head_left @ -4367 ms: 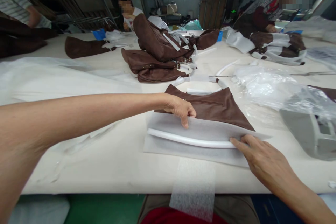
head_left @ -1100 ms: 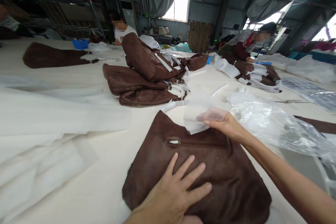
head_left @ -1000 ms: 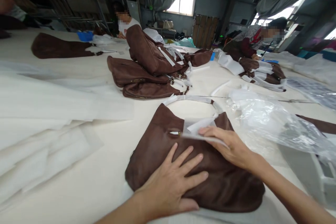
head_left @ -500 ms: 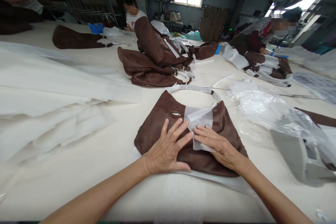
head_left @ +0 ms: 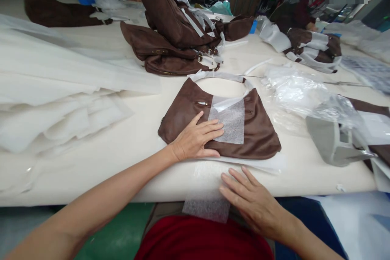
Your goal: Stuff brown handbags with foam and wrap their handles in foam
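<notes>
A: What are the hands doing?

B: The left hand [head_left: 199, 136] lies flat, fingers spread, on the brown bag [head_left: 257, 126]. Its fingertips rest on a thin white sheet [head_left: 231, 126], probably to stop it sliding.

A: And the right hand [head_left: 252, 199]?

B: It holds nothing. Its fingers are loosely apart by the table's near edge, beside a second sheet [head_left: 207, 207] that droops over that edge, perhaps left there to be easy to reach. (Whether they touch, I can't tell.)

A: Where exactly is the bag?

B: Flat on the table [head_left: 140, 154], in front of the person, with its strap [head_left: 225, 75] looped away from the body, which leaves the front panel open to the palm. Paper [head_left: 262, 165] shows beneath its lower edge, likely to guard against rubbing.

A: Further out?

B: Large white sheets [head_left: 61, 65] spread to the left, crumpled clear plastic [head_left: 301, 89] to the right. Beyond the strap sits a pile of brown bags [head_left: 173, 36], seemingly stacked there to spare working room.
</notes>
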Demonstrator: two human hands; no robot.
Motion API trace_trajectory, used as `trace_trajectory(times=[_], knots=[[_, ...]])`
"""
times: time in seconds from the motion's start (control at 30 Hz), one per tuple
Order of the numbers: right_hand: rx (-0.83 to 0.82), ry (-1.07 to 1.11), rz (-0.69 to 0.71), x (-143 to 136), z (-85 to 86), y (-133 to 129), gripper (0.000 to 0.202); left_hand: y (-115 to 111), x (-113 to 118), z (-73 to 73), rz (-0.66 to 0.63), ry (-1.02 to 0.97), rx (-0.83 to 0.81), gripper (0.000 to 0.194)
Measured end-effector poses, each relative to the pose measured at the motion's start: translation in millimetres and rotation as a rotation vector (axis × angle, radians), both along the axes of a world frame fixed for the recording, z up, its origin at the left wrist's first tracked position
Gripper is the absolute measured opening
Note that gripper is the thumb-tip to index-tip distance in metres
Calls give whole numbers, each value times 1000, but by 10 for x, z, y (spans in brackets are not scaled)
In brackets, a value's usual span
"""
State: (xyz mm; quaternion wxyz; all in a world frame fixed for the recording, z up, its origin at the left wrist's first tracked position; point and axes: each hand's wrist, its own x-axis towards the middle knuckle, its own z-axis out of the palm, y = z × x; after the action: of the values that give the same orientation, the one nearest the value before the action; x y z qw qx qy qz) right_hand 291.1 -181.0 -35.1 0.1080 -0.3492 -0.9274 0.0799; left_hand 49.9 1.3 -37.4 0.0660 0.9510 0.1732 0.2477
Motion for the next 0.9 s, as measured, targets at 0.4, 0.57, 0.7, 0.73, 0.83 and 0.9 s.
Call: trace_trajectory(times=[0.4,0.57,0.7,0.73,0.83,0.9], knots=[[116,485,-101,-234,-82,-129,35,-13,-10,79,-1,-5,-46,52],[158,565,-251,-133,272,283,27,-19,-10,86,2,16,-112,49],[161,519,-546,-147,339,875,25,-3,-56,164,-59,8,-237,37],[151,516,-612,-156,310,978,30,9,-78,194,-90,1,-284,39],[79,524,-722,-197,173,1130,37,53,-139,271,-146,-57,-416,52],[52,512,-772,-235,86,1151,37,75,-145,283,-140,-90,-478,55]])
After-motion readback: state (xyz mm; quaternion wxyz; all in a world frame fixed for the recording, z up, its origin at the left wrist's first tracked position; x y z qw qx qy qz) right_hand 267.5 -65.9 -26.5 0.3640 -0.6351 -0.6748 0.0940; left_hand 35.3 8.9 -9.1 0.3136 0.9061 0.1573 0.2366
